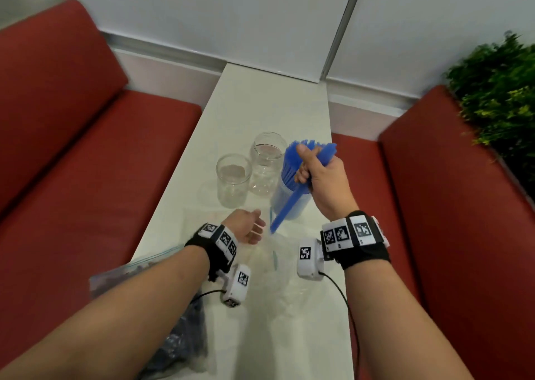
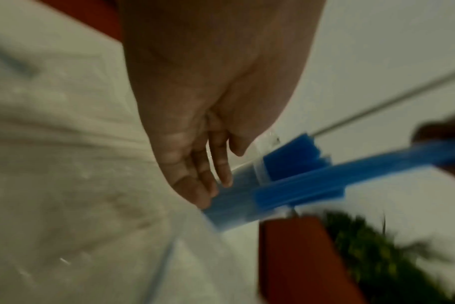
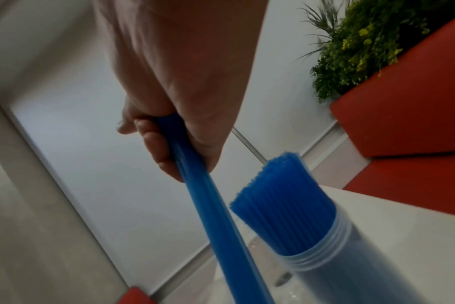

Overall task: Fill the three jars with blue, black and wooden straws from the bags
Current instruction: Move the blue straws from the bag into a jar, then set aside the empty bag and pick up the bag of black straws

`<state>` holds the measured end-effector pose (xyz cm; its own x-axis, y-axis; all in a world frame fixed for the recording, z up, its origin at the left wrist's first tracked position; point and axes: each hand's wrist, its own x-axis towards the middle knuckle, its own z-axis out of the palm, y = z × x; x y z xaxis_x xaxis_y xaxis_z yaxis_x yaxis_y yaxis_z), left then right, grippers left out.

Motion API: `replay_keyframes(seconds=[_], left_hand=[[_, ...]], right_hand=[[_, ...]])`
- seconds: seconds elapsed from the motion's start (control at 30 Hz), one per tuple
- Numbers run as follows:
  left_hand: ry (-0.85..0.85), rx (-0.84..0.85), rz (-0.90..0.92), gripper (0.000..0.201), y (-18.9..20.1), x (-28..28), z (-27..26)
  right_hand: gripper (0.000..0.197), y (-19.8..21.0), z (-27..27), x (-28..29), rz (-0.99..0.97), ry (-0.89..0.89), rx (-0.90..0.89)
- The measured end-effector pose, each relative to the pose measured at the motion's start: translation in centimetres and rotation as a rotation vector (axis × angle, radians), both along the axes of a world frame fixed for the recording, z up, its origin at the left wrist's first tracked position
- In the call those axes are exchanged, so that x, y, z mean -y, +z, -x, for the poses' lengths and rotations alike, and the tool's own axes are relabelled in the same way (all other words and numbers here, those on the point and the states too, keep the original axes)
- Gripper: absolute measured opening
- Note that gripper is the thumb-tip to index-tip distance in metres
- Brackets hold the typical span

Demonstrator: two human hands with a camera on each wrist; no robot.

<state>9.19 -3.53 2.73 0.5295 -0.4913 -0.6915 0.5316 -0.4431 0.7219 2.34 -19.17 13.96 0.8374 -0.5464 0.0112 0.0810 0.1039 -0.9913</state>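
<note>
My right hand (image 1: 308, 169) grips a slanted bundle of blue straws (image 1: 285, 206) just above and beside a clear jar (image 1: 289, 203) packed with blue straws. The right wrist view shows that bundle (image 3: 208, 195) running through my fist (image 3: 166, 144), next to the full jar (image 3: 322, 246). Two empty clear jars (image 1: 233, 181) (image 1: 266, 164) stand to the left. My left hand (image 1: 250, 227) hovers with relaxed fingers and holds nothing, above an empty clear bag (image 1: 279, 266). In the left wrist view its fingers (image 2: 203, 185) lie close to the full jar (image 2: 234, 207).
A zip bag of dark straws (image 1: 179, 336) lies at the near left of the narrow white table (image 1: 269, 104). Red benches (image 1: 86, 148) (image 1: 448, 206) flank the table. A green plant (image 1: 498, 90) stands at the right, behind the bench.
</note>
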Motion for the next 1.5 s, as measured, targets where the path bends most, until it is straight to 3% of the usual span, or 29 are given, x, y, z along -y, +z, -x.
replay_keyframes(seconds=[0.1, 0.2, 0.33, 0.43, 0.5, 0.6, 0.7, 0.8, 0.87, 0.9, 1.0, 1.03, 1.17, 1.23, 1.3, 1.33, 1.43, 1.5], left_hand=[[-0.204, 0.274, -0.076, 0.047, -1.9, -0.9, 0.6], [-0.580, 0.430, -0.135, 0.076, -2.2, -1.3, 1.2], [-0.943, 0.412, -0.288, 0.128, -3.6, -1.6, 2.0], [-1.096, 0.456, -0.398, 0.141, -4.2, -2.0, 2.4], [-1.143, 0.541, -0.467, 0.138, -4.6, -2.0, 2.9], [-1.118, 0.628, -0.487, 0.118, -4.8, -1.8, 3.7], [-1.074, 0.635, -0.421, 0.093, -4.2, -1.8, 3.3], [-1.028, 0.707, -0.396, 0.064, -3.5, -1.5, 2.6], [-0.964, 0.767, -0.374, 0.045, -3.2, -1.5, 2.3], [-0.930, 0.781, -0.365, 0.039, -3.1, -1.5, 2.2], [-0.851, 0.781, -0.328, 0.029, -2.6, -1.7, 2.1], [-0.838, 0.789, -0.320, 0.027, -2.4, -1.8, 2.0], [-0.671, 0.807, -0.272, 0.021, -1.5, -2.1, 2.1], [-0.566, 0.779, -0.229, 0.017, -1.0, -2.2, 1.9], [-0.505, 0.764, -0.206, 0.023, -0.7, -2.4, 1.7], [-0.493, 0.770, -0.198, 0.034, -0.5, -2.5, 1.4], [-0.504, 0.753, -0.123, 0.087, 1.1, -3.3, 0.4], [-0.487, 0.764, -0.073, 0.095, 2.3, -3.5, -0.3]], right_hand=[[0.041, 0.3, -1.0, 1.8, 0.143, -0.094, -0.101], [0.046, 2.8, -2.5, 4.1, 0.291, -0.199, -0.113], [0.038, 4.2, -4.1, 5.8, 0.269, -0.263, -0.007], [0.044, 1.7, -4.4, 5.1, 0.294, -0.271, -0.062], [0.043, -1.0, -4.3, 4.3, 0.281, -0.266, -0.105], [0.039, -3.5, -4.1, 3.8, 0.281, -0.289, -0.171], [0.016, -2.7, -4.5, 4.2, 0.335, -0.324, -0.075], [0.022, -1.3, -4.6, 4.6, 0.508, -0.467, 0.053], [0.022, -1.7, -4.4, 4.2, 0.688, -0.478, 0.037], [0.025, -2.5, -4.4, 4.1, 0.805, -0.417, -0.035], [0.052, -5.2, -4.0, 3.5, 1.217, -0.078, -0.589], [0.061, -5.8, -3.8, 3.6, 1.297, -0.014, -0.692], [0.072, -5.3, -3.5, 3.6, 1.251, -0.128, -0.688], [0.077, -4.8, -3.0, 3.5, 1.168, -0.084, -0.808], [0.079, -4.3, -2.4, 3.3, 1.063, -0.036, -0.856], [0.076, -3.9, -2.0, 3.1, 1.032, -0.083, -0.792], [0.051, -2.2, -0.1, 1.9, 0.897, -0.375, -0.367], [0.036, -2.2, 1.6, 0.6, 0.724, -0.408, -0.267]])
